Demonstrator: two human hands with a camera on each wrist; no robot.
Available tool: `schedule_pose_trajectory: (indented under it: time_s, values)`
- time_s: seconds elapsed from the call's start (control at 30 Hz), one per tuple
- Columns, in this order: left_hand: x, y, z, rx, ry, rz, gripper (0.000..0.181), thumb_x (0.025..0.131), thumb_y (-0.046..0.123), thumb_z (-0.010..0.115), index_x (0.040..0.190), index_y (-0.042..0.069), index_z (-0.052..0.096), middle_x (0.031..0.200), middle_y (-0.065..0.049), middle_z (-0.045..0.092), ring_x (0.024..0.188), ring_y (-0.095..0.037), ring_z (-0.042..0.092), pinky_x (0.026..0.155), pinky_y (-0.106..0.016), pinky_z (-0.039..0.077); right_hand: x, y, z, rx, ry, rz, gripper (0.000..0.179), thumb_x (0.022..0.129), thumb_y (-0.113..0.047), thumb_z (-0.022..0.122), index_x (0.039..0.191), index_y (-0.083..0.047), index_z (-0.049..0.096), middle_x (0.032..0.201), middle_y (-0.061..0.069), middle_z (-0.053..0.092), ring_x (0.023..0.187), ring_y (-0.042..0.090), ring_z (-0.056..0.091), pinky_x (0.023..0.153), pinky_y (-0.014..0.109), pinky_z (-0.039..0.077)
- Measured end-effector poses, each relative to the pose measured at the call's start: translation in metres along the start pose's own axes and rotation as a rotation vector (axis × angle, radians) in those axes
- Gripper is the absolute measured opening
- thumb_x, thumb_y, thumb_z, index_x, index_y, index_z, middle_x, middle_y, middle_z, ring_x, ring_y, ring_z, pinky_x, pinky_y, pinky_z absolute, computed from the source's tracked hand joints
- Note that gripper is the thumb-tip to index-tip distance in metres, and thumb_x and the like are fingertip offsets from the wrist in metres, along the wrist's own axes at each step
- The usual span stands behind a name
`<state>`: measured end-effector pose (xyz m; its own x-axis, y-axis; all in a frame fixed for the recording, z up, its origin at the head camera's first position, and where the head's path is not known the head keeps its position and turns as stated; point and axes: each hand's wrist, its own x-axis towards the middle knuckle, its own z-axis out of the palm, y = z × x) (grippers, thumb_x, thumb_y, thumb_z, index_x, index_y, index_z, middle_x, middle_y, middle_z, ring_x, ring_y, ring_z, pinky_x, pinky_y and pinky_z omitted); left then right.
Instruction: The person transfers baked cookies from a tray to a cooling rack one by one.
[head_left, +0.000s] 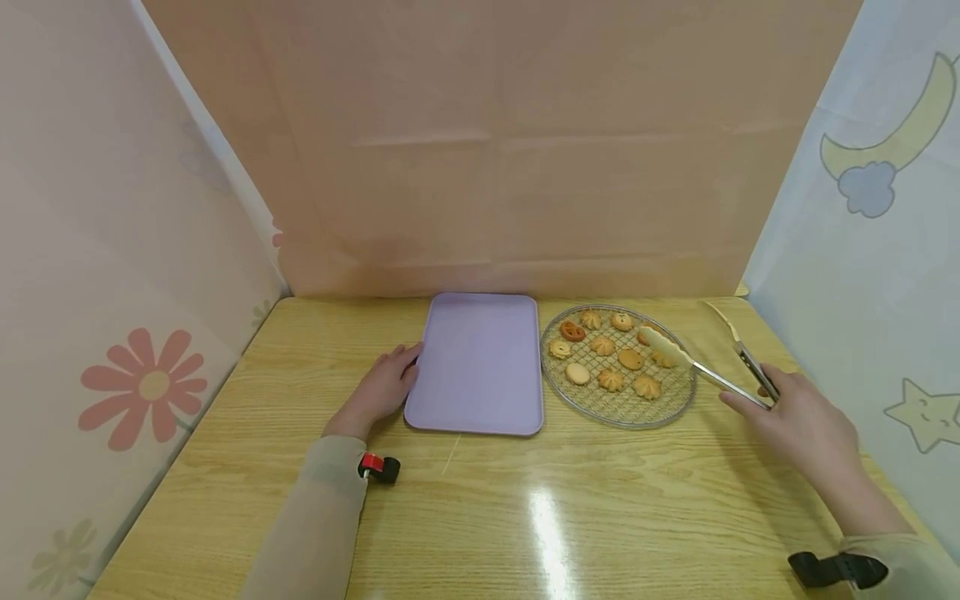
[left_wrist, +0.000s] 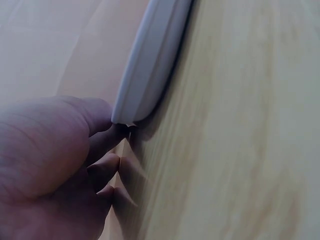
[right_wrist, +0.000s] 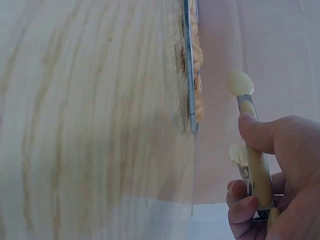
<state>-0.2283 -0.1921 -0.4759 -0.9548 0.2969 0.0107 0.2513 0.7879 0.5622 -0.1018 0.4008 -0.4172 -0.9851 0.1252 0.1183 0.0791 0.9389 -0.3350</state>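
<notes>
My left hand (head_left: 381, 387) holds the left edge of a rectangular purple tray (head_left: 477, 367); in the left wrist view the thumb lies against the tray's rim (left_wrist: 150, 65), fingers beneath it. My right hand (head_left: 806, 425) grips a pair of tongs (head_left: 726, 383) with pale scalloped tips, their arms spread wide. One tip overlaps the right part of a round wire rack (head_left: 622, 423) in the head view; the other points away to the right. Several cookies (head_left: 611, 381) lie on the rack, some flower-shaped, some oval, and one pretzel-shaped (head_left: 572, 331). Nothing shows between the tong tips.
The wooden table (head_left: 480, 517) carries the tray, with the rack close along its right side. A plain pinkish-brown sheet (head_left: 487, 167) stands behind the table. Patterned cloth walls close in the left (head_left: 150, 250) and right (head_left: 900, 275) sides.
</notes>
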Motion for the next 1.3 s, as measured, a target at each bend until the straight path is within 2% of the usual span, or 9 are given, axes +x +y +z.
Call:
schedule_pose_trajectory:
  time_s: [0.13,0.23,0.37,0.6,0.73,0.83,0.87,1.03,1.3]
  values:
    - [-0.007,0.014,-0.007,-0.005,-0.017,-0.021,0.053,0.118,0.02,0.05,0.169,0.004,0.044,0.169,-0.025,0.046,0.164,-0.044,0.027,0.136,-0.059,0.014,0.004,0.004,0.004,0.019,-0.004,0.032,0.078,0.105,-0.063,0.066,0.139,0.007,0.054,0.119,0.036,0.058,0.093,0.053,0.064,0.056,0.053,0.047]
    - [-0.008,0.018,-0.009,0.004,-0.024,-0.026,0.053,0.118,0.018,0.05,0.169,0.003,0.043,0.169,-0.026,0.045,0.165,-0.043,0.026,0.136,-0.057,0.013,0.008,0.007,0.006,0.033,-0.006,0.054,0.085,0.106,-0.064,0.064,0.149,0.009,0.051,0.122,0.038,0.057,0.099,0.059,0.062,0.062,0.06,0.049]
    - [-0.006,0.013,-0.007,0.017,-0.021,-0.011,0.053,0.118,0.018,0.05,0.169,0.003,0.044,0.169,-0.025,0.046,0.165,-0.042,0.027,0.137,-0.055,0.013,0.013,0.013,0.007,0.042,0.002,0.079,0.096,0.106,-0.064,0.063,0.159,0.013,0.04,0.126,0.041,0.055,0.11,0.068,0.057,0.069,0.07,0.049]
    - [-0.006,0.013,-0.006,0.004,-0.009,-0.036,0.053,0.117,0.016,0.051,0.168,0.003,0.045,0.168,-0.024,0.047,0.164,-0.043,0.028,0.136,-0.058,0.015,0.02,0.023,0.01,0.067,0.016,0.134,0.095,0.106,-0.067,0.061,0.158,0.012,0.043,0.135,0.046,0.054,0.117,0.069,0.055,0.067,0.068,0.049]
    - [-0.001,0.005,-0.002,0.014,-0.01,-0.03,0.053,0.117,0.018,0.051,0.168,0.004,0.045,0.168,-0.024,0.047,0.165,-0.042,0.027,0.137,-0.057,0.014,0.025,0.028,0.012,0.088,0.014,0.176,0.082,0.106,-0.069,0.059,0.134,0.008,0.058,0.121,0.042,0.062,0.104,0.061,0.062,0.06,0.057,0.049]
    - [0.002,0.001,0.0,0.009,-0.002,-0.012,0.053,0.117,0.02,0.052,0.167,0.004,0.047,0.167,-0.024,0.048,0.164,-0.044,0.03,0.136,-0.058,0.017,0.029,0.032,0.013,0.096,0.02,0.199,0.072,0.105,-0.071,0.059,0.107,0.001,0.054,0.104,0.033,0.064,0.09,0.051,0.063,0.055,0.047,0.044]
    - [0.0,0.004,-0.002,0.007,-0.004,-0.01,0.053,0.117,0.02,0.053,0.167,0.004,0.047,0.167,-0.025,0.048,0.163,-0.044,0.03,0.135,-0.059,0.017,0.031,0.033,0.014,0.096,0.021,0.204,0.072,0.105,-0.071,0.059,0.106,0.001,0.054,0.102,0.033,0.064,0.09,0.051,0.063,0.055,0.046,0.043]
    - [-0.004,0.015,-0.006,0.005,-0.019,-0.023,0.052,0.118,0.019,0.051,0.167,0.002,0.046,0.168,-0.024,0.048,0.163,-0.045,0.03,0.135,-0.059,0.017,0.038,0.036,0.014,0.091,-0.015,0.233,0.092,0.106,-0.07,0.057,0.145,0.013,0.05,0.134,0.049,0.055,0.114,0.068,0.058,0.065,0.058,0.049]
    - [-0.007,0.021,-0.011,0.016,-0.04,-0.077,0.053,0.119,0.018,0.049,0.17,0.006,0.043,0.171,-0.021,0.044,0.166,-0.04,0.025,0.137,-0.054,0.013,0.044,0.039,0.021,0.112,-0.003,0.228,0.077,0.106,-0.066,0.06,0.119,0.01,0.057,0.112,0.042,0.064,0.094,0.058,0.066,0.057,0.048,0.045]
